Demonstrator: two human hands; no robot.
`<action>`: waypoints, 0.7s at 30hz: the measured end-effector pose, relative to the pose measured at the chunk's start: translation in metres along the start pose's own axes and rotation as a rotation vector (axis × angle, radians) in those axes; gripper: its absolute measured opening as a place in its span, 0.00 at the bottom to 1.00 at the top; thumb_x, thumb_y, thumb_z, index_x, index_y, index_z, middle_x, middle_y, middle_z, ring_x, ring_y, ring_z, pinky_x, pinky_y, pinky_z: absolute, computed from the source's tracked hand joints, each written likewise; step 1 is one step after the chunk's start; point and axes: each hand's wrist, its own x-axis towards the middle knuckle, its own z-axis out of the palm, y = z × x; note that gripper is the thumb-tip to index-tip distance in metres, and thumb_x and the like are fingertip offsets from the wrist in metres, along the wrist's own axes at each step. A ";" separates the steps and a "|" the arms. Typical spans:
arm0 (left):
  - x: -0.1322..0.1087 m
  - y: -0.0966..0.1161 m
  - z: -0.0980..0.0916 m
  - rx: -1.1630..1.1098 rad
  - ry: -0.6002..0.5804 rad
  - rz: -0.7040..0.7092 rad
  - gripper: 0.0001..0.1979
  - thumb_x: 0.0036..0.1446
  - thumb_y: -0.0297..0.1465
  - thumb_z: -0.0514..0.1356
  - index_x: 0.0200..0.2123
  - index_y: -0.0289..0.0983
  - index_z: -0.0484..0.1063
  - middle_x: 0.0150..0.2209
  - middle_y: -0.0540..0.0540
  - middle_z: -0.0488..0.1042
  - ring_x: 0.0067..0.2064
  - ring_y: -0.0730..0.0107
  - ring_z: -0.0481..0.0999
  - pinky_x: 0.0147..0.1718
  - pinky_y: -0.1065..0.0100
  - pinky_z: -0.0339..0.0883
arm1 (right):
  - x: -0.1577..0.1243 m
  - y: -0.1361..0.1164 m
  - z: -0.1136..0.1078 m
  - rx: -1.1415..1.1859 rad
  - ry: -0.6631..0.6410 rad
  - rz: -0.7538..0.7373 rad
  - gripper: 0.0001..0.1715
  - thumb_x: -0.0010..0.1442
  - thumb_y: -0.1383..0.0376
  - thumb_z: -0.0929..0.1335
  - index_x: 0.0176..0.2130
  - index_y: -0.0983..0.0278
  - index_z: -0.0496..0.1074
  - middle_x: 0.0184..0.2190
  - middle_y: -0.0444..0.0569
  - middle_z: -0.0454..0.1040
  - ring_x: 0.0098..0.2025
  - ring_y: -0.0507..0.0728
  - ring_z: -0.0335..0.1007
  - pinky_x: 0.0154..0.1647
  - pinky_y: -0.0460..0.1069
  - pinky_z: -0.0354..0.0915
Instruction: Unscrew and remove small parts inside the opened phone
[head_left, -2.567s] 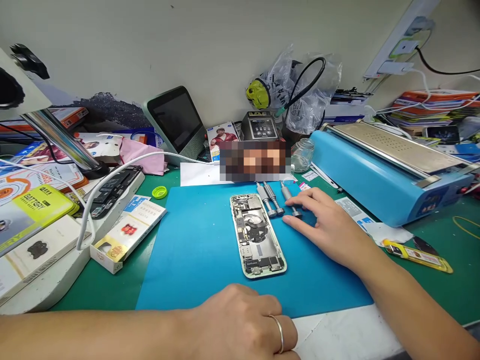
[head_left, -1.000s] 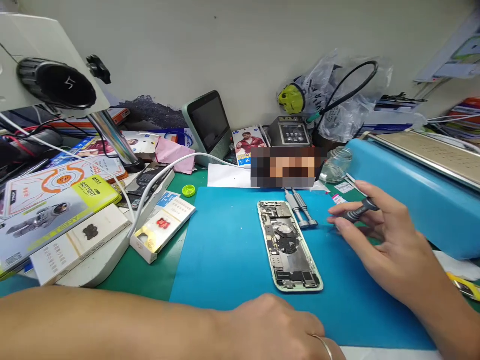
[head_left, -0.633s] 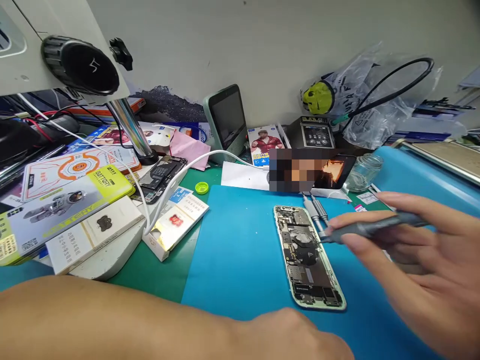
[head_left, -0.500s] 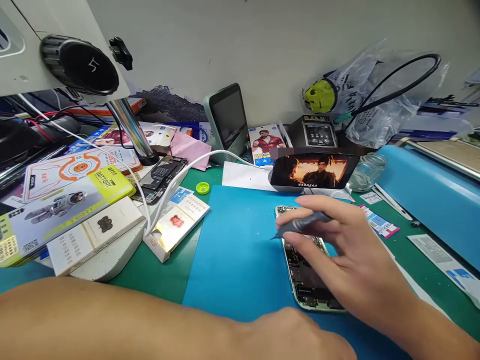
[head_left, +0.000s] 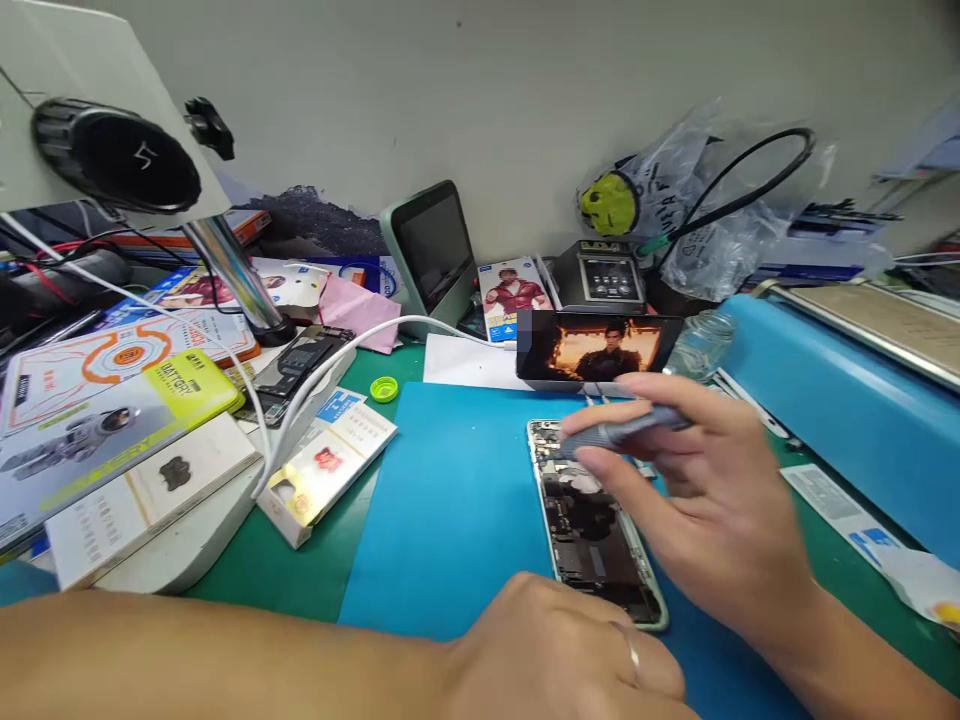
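An opened smartphone (head_left: pixel 600 565) with its inner boards showing lies on the blue mat (head_left: pixel 442 510). My right hand (head_left: pixel 720 500) is over the phone's upper right part. Thumb and fingers pinch a slim dark grey screwdriver (head_left: pixel 619 432) that slants down to the left over the phone's top end; its tip is hard to make out. Across the bottom reaches my left arm, with my left hand (head_left: pixel 570 650) closed at the phone's lower edge, a ring on one finger. Its fingertips are turned away, so whatever they hold is hidden.
A propped phone (head_left: pixel 600 348) plays a video behind the mat. A white cable (head_left: pixel 300 395) loops past cigarette packs (head_left: pixel 330 465) and a green cap (head_left: pixel 384 389). A microscope stand (head_left: pixel 232 275) is at left. A blue machine (head_left: pixel 832 360) borders the right.
The view has swung right. My left hand has come up closer to the phone's lower end. My right hand has lifted the screwdriver's handle and turned it, uncovering more of the phone.
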 end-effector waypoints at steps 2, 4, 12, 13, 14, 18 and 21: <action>0.012 0.011 -0.010 -0.023 0.217 -0.115 0.12 0.73 0.33 0.58 0.33 0.40 0.70 0.25 0.54 0.70 0.27 0.76 0.71 0.29 0.71 0.62 | -0.002 0.001 -0.018 0.021 0.149 -0.001 0.30 0.64 0.71 0.74 0.60 0.52 0.66 0.40 0.44 0.82 0.41 0.57 0.84 0.39 0.51 0.82; 0.021 0.020 -0.021 0.035 0.337 -0.310 0.04 0.64 0.30 0.64 0.39 0.41 0.71 0.32 0.52 0.71 0.35 0.70 0.72 0.35 0.68 0.64 | -0.005 0.005 -0.033 0.024 0.276 0.008 0.29 0.62 0.71 0.75 0.58 0.52 0.68 0.37 0.42 0.83 0.38 0.57 0.84 0.37 0.50 0.81; 0.033 0.003 -0.044 0.275 0.235 -0.409 0.12 0.63 0.24 0.59 0.48 0.43 0.67 0.43 0.52 0.72 0.45 0.67 0.68 0.46 0.62 0.60 | -0.011 0.007 -0.043 0.184 0.422 -0.007 0.27 0.63 0.71 0.75 0.57 0.53 0.69 0.34 0.42 0.83 0.36 0.56 0.83 0.37 0.51 0.81; 0.033 -0.001 -0.046 0.303 0.220 -0.405 0.11 0.64 0.24 0.59 0.48 0.42 0.67 0.43 0.52 0.72 0.44 0.66 0.68 0.45 0.61 0.60 | -0.012 0.005 -0.042 0.194 0.416 -0.022 0.27 0.63 0.72 0.74 0.57 0.53 0.69 0.34 0.41 0.83 0.36 0.56 0.83 0.37 0.51 0.81; 0.034 -0.003 -0.047 0.322 0.208 -0.398 0.11 0.64 0.24 0.60 0.48 0.42 0.68 0.42 0.52 0.72 0.44 0.66 0.68 0.45 0.61 0.59 | -0.012 0.004 -0.041 0.202 0.411 -0.029 0.28 0.62 0.73 0.74 0.57 0.53 0.69 0.34 0.41 0.83 0.36 0.55 0.83 0.38 0.51 0.82; 0.033 -0.005 -0.047 0.309 0.174 -0.408 0.09 0.64 0.24 0.62 0.46 0.41 0.70 0.40 0.52 0.73 0.42 0.67 0.68 0.43 0.61 0.59 | -0.015 0.002 -0.038 0.249 0.396 -0.022 0.28 0.63 0.74 0.74 0.58 0.53 0.69 0.35 0.42 0.83 0.37 0.56 0.83 0.38 0.51 0.82; 0.032 -0.004 -0.043 0.274 0.176 -0.447 0.06 0.64 0.24 0.62 0.43 0.40 0.73 0.37 0.53 0.74 0.40 0.68 0.70 0.41 0.63 0.59 | -0.017 0.002 -0.036 0.287 0.382 -0.011 0.27 0.63 0.72 0.74 0.58 0.52 0.69 0.35 0.42 0.83 0.37 0.56 0.83 0.38 0.52 0.82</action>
